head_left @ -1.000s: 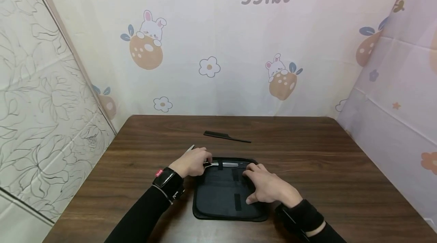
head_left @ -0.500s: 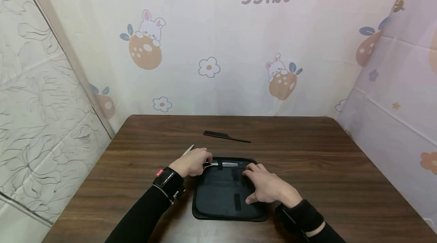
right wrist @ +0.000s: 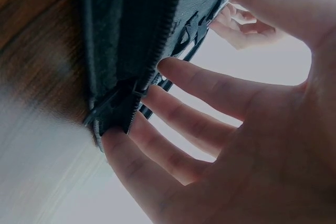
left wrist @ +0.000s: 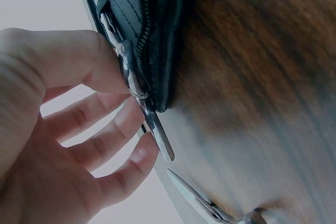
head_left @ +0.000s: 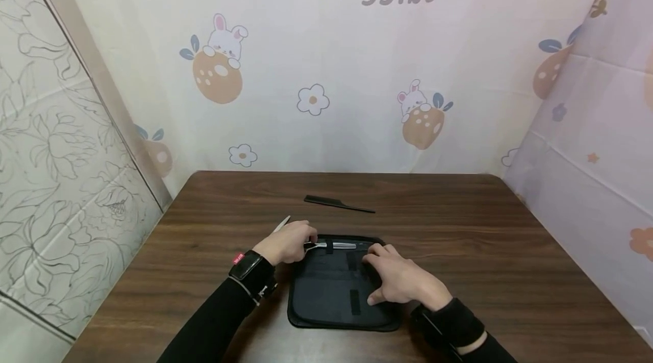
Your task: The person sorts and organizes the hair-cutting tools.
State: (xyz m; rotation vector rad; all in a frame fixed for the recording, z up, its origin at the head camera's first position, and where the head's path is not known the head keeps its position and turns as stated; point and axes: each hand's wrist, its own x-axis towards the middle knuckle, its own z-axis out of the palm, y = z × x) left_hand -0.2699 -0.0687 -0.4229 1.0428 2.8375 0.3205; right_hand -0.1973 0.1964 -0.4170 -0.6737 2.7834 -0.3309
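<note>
On the table lies a black zip case (head_left: 326, 300), opened flat. Silver scissors (head_left: 336, 245) run along its far edge, their blades under a small black elastic loop. My left hand (head_left: 289, 242) pinches the handle end of these scissors at the case's far left corner; the left wrist view shows the scissors (left wrist: 127, 69) edge-on between thumb and fingers. My right hand (head_left: 403, 279) rests on the case's right side with fingers spread. In the right wrist view its fingertips (right wrist: 118, 140) touch the zipped edge (right wrist: 165, 30).
A black tail comb (head_left: 326, 201) lies beyond the case. Behind my left hand a second pair of scissors (left wrist: 197, 198) lies on the table, mostly hidden in the head view except a blade tip (head_left: 283, 223). Patterned curtains stand behind the wooden table (head_left: 459, 227) and at both sides.
</note>
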